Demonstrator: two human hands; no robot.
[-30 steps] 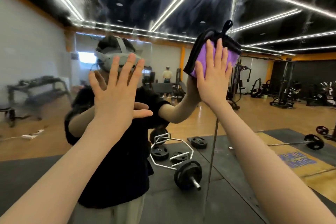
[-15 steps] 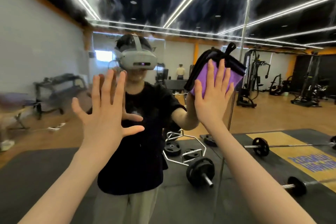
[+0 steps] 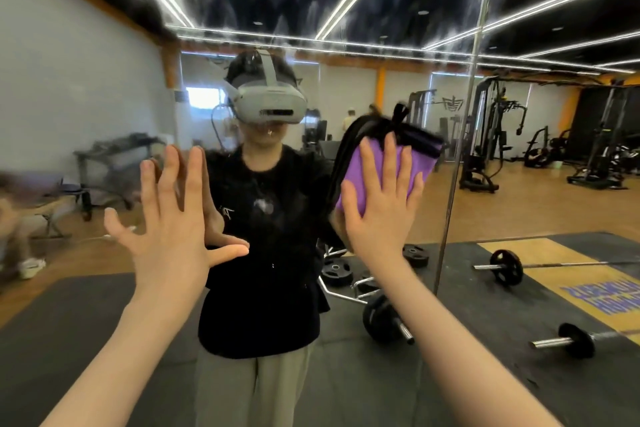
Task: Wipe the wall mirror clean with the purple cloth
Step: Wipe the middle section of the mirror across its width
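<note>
Lower now, my right hand [image 3: 381,204] pressed the cloth [image 3: 388,166] flat-fingered on the mirror [image 3: 86,80] beside its seam [image 3: 460,163]; my left hand [image 3: 173,229] hovered, fingers spread and holding nothing, reflected barbells [image 3: 505,267] beyond.

The floor [image 3: 519,204] I see in the mirror is warm wood across the middle of the frame, with dark rubber mats [image 3: 69,315] covering the lower part. A yellow panel with purple lettering [image 3: 602,298] sits on the mat at lower right. On the mats lie a loaded barbell [image 3: 505,267] at right, another weighted bar end [image 3: 568,340] below it, a hex bar with a plate [image 3: 381,319] at lower centre, and loose plates [image 3: 336,273] just above it. Gym machines [image 3: 485,139] stand on the wood at right, a rack [image 3: 117,170] at left.
</note>
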